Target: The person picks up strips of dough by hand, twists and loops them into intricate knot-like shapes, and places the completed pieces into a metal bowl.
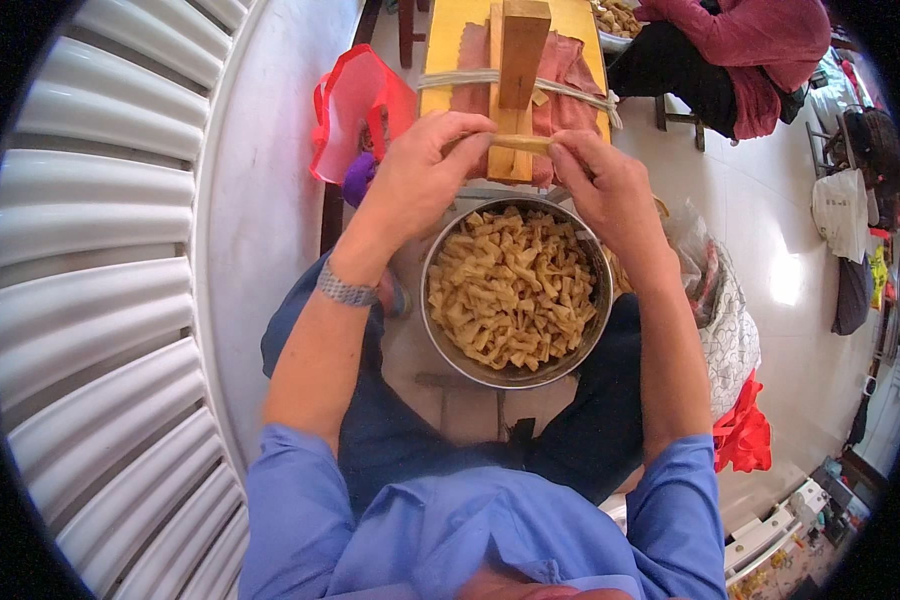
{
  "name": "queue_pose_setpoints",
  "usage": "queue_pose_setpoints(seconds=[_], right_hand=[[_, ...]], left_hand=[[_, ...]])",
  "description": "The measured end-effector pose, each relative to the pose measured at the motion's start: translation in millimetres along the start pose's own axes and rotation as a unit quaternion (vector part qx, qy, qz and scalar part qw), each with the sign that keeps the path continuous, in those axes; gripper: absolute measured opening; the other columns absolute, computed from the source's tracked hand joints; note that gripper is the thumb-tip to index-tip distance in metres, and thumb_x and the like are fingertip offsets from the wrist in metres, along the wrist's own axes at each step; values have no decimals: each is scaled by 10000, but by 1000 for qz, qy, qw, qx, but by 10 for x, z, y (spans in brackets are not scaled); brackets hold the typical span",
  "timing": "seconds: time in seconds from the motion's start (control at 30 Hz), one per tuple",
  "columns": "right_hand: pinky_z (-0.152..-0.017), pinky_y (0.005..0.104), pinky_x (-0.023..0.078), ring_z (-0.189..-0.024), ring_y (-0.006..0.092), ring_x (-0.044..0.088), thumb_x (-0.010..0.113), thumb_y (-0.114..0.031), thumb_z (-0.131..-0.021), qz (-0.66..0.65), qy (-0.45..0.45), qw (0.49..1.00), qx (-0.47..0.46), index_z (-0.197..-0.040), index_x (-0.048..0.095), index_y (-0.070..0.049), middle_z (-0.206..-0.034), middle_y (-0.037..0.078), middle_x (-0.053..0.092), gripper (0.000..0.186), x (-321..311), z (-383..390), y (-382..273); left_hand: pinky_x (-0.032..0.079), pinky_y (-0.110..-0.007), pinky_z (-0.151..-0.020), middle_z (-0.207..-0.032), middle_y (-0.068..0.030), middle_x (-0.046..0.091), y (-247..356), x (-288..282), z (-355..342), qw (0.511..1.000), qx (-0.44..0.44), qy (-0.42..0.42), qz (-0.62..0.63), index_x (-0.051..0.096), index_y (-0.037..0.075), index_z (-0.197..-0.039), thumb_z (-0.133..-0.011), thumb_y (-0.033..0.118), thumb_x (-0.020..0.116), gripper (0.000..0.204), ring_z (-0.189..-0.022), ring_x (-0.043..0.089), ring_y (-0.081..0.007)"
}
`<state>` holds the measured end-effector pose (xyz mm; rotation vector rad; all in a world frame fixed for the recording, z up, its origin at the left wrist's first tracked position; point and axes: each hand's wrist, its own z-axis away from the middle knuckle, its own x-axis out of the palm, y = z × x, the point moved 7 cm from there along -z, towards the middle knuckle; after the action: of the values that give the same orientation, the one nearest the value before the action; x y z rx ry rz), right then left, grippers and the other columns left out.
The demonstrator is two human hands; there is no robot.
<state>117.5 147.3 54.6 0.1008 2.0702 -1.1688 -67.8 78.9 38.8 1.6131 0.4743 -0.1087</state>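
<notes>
Between my two hands a tan, stick-like strip is stretched level, each end pinched in fingertips. My left hand grips its left end, and my right hand its right end. The strip lies across the near end of a wooden stand with an upright block; I cannot tell whether it touches the wood. Below my hands is a round metal bowl, filled with short tan pieces of similar colour. What kind of material the strip and pieces are does not show plainly.
The stand is tied with white cord over a pink cloth on a yellow bench. A red bag stands left, a white radiator beyond. Bags lie right. Another person sits at the far right.
</notes>
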Motion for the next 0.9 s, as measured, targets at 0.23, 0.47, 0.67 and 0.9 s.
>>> queue_pose_setpoints(seconds=[0.23,0.47,0.67,0.9], right_hand=[[-686,483,514,-792,428,654,611,-301,-929,127,-62,985,102,-886,620,-24,-796,238,649,280,223,64,247],[-698,473,511,-762,400,648,635,-206,-927,-17,-99,992,80,-914,643,-27,-778,210,629,180,128,127,-2],[-832,365,477,-913,250,644,717,-157,-806,-31,-83,978,-189,-902,680,-102,-913,35,682,117,80,328,-562],[-869,399,512,-980,241,657,785,-143,-762,-73,-110,939,-318,-928,713,-137,-976,17,692,181,142,614,-1122]], left_hand=[[512,-339,-805,-959,-143,682,-131,137,44,980,31,6,-194,688,10,-1020,-916,148,642,180,-922,663,-263],[522,-331,-780,-925,-89,706,-167,153,245,976,-141,-127,-105,715,6,-897,-990,398,581,425,-849,679,-186],[533,-277,-785,-958,-73,712,-304,428,593,852,-357,-222,311,714,12,-924,-1016,566,455,618,-890,670,-123],[505,-285,-942,-1202,-58,646,98,758,671,855,-160,-311,382,570,1,-1296,-1016,277,569,393,-1064,625,-105]])
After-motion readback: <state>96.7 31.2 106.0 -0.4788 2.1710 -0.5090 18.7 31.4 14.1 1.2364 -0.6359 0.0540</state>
